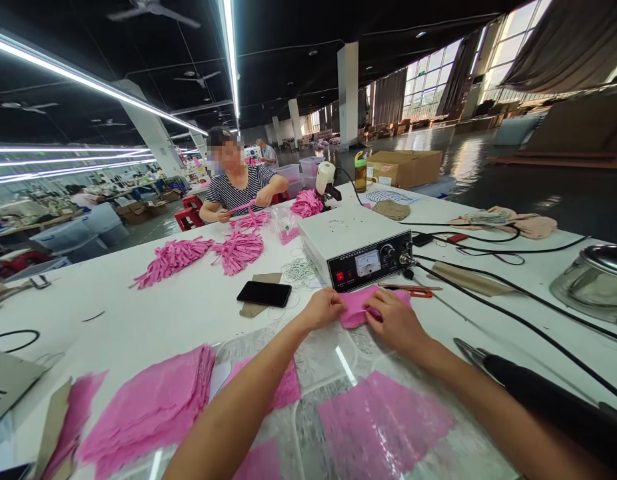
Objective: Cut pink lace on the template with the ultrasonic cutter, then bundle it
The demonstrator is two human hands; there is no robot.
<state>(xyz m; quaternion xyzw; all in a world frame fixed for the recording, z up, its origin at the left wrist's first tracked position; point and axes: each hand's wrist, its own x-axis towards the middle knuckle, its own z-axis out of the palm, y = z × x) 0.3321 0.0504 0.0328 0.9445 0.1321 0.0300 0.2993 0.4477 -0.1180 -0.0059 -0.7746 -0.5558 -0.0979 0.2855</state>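
Observation:
My left hand [322,309] pinches the left edge of a small pink fabric piece [354,311] between thumb and fingers. On the fabric's right side, my right hand [394,321] has its fingers bent and closed on the cloth. The fabric lies right in front of a white control box [356,235] with a dial and a red switch. Under my forearms, clear plastic covers part of the table, with a pink cloth panel [383,423] on it. A thick stack of pink cloth [148,400] lies to the left of my left forearm.
Left of the box are a black phone [264,293] and a tangle of elastic cord [298,271]. Orange-handled scissors [413,291] lie by my right hand. A black-handled tool [518,380] and cables run along the right. Across the table, a person [243,177] handles pink strips beside strip piles [176,259].

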